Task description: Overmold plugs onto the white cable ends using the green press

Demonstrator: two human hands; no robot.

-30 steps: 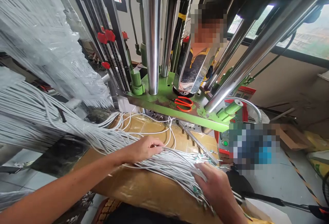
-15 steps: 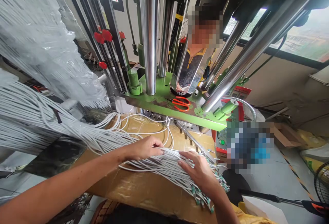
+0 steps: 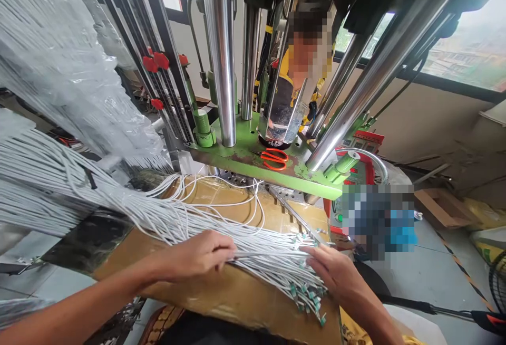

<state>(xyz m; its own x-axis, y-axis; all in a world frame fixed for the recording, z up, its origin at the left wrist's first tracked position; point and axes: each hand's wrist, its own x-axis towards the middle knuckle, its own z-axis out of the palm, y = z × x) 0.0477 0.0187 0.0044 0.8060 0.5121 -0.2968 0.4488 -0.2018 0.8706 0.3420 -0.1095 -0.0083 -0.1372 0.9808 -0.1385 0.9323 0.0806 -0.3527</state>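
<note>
A bundle of white cables (image 3: 256, 237) with small green-and-silver connector ends (image 3: 306, 295) lies across the work surface in front of me. Pinched between the thumb and fingers of my left hand (image 3: 203, 255) is a cable (image 3: 269, 254) raised over the bundle. It runs rightward to my right hand (image 3: 338, 271), whose fingertips close on it near the connector ends. The cable's tip is hidden behind those fingers.
Behind the bundle stands a green press plate (image 3: 241, 150) with steel columns (image 3: 221, 60) and orange-handled scissors (image 3: 274, 159) on it. A slotted metal bar (image 3: 294, 213) lies before it. Plastic-wrapped cables (image 3: 79, 76) hang at left. A person is reflected in the chrome column.
My left hand has moved left and down toward me. My right hand has shifted right, toward the connector ends. A cable now stretches between them over the bundle.
</note>
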